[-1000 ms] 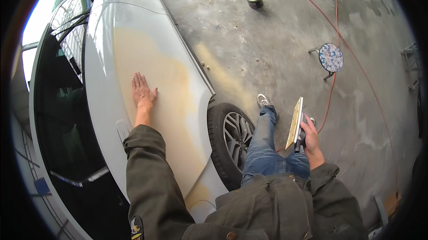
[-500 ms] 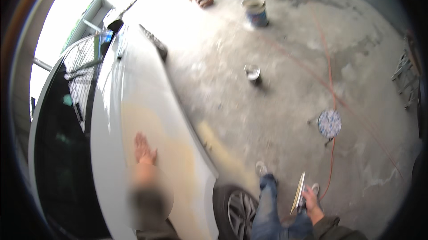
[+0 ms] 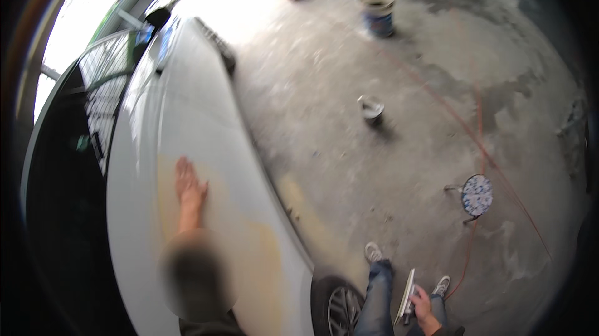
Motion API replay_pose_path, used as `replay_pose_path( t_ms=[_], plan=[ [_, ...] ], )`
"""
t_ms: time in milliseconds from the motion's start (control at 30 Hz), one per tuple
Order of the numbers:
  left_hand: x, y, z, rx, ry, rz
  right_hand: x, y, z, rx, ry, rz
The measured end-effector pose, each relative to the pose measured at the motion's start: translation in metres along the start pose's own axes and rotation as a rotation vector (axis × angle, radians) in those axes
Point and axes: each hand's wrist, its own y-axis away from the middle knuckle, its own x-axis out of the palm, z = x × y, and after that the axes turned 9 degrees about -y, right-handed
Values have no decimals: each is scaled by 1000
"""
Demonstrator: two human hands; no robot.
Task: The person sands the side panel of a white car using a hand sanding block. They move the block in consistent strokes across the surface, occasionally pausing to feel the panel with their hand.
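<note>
My left hand (image 3: 189,185) lies flat on the side panel of a silvery-white car (image 3: 199,111), fingers stretched out and pointing toward the car's front mirror. Dull yellowish filler patches (image 3: 265,261) spread over the panel under and beside this hand. Low on the right, beside my leg, my right hand (image 3: 424,306) grips a sanding block (image 3: 405,295) with a long, flat, pale pad. The block is tilted on edge, away from the car. Part of its handle is hidden by my fingers.
A car wheel (image 3: 340,311) sits close to my legs. On the concrete floor stand a round patterned stool (image 3: 477,195), a small can (image 3: 372,109) and a larger bucket (image 3: 377,14). A red hose (image 3: 462,124) crosses the floor and runs past the stool toward my foot.
My left hand has slid forward along the panel toward the upper edge of the yellowish patch. My right hand still holds the sanding block beside my leg. The whole view has shifted slightly.
</note>
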Motion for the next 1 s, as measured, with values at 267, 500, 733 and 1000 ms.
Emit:
replay_pose_path(
  t_ms=[267,500,733,1000],
  plan=[
    [-19,108,0,36,-60,50,-16,34,81,6,-147,75],
    [-37,236,-9,60,-134,84,-96,52,117,-51,-222,171],
    [-41,370,-26,46,-135,76,-173,80,139,-107,-277,306],
    [-35,525,-65,-19,-31,47,-220,115,171,-215,-248,497]
  ],
)
